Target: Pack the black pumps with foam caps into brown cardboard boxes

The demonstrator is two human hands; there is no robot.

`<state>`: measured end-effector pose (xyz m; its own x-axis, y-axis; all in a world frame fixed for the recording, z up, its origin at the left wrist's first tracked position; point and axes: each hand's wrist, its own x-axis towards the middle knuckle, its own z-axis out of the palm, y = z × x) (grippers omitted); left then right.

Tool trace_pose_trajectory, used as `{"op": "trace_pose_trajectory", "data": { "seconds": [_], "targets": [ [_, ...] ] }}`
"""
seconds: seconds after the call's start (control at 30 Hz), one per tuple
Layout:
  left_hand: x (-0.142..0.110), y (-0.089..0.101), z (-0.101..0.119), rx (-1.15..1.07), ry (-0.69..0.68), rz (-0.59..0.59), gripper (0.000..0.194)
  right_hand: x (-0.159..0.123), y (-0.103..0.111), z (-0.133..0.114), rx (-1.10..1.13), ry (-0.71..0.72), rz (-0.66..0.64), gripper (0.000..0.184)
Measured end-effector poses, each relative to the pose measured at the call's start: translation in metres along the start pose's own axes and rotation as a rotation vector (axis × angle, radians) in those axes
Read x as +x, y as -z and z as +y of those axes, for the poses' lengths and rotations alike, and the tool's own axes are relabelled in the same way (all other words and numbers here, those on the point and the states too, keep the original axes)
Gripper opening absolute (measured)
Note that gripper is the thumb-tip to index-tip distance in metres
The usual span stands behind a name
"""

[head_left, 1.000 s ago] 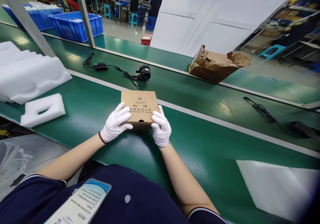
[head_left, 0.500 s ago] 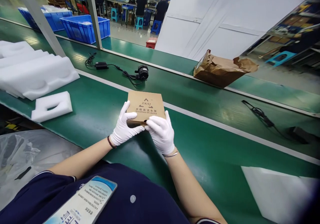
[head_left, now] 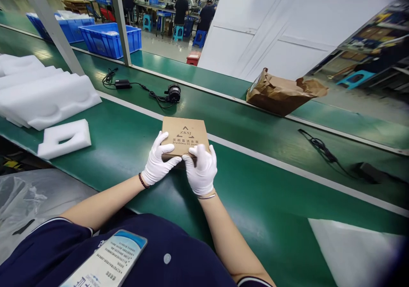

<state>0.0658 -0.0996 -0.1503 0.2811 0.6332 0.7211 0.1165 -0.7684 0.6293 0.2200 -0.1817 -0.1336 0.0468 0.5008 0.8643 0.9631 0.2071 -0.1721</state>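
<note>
A small brown cardboard box (head_left: pixel 184 135) printed "Brushless DC pump" rests on the green work surface (head_left: pixel 262 193) in front of me. My left hand (head_left: pixel 158 161), in a white glove, grips the box's near left corner with fingers laid on the lid. My right hand (head_left: pixel 201 169), also gloved, presses on the near right edge of the lid, fingers curled over the front.
A black pump with cable and adapter (head_left: pixel 174 94) lies on the far belt. A crumpled brown paper bag (head_left: pixel 281 93) sits right of it, another black cable (head_left: pixel 322 150) further right. White foam pieces (head_left: pixel 62 137) lie at left, blue bins (head_left: pixel 108 37) and people beyond.
The front flap gap seen half a second ago has shut; both hands moved closer together on the box's near edge. The view shifted slightly.
</note>
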Motion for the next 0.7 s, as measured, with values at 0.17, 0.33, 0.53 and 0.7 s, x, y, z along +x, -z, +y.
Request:
{"op": "trace_pose_trajectory", "data": {
  "seconds": [0.17,0.33,0.53,0.7],
  "targets": [
    [0.029,-0.005,-0.026,-0.133,0.126,-0.423,0.055,0.004,-0.013,0.030,-0.332,-0.048,-0.244,0.050],
    [0.008,-0.033,-0.028,0.386,0.025,-0.920,0.064,0.068,-0.027,0.123,-0.518,-0.323,-0.464,0.055],
    [-0.007,-0.019,-0.040,0.744,-0.262,-0.926,0.062,0.119,0.009,0.169,-0.653,-0.559,-0.589,0.052],
    [0.008,-0.009,-0.054,0.760,-0.382,-0.935,0.073,0.001,0.137,0.111,-0.863,-0.402,0.001,0.050]
  ]
}}
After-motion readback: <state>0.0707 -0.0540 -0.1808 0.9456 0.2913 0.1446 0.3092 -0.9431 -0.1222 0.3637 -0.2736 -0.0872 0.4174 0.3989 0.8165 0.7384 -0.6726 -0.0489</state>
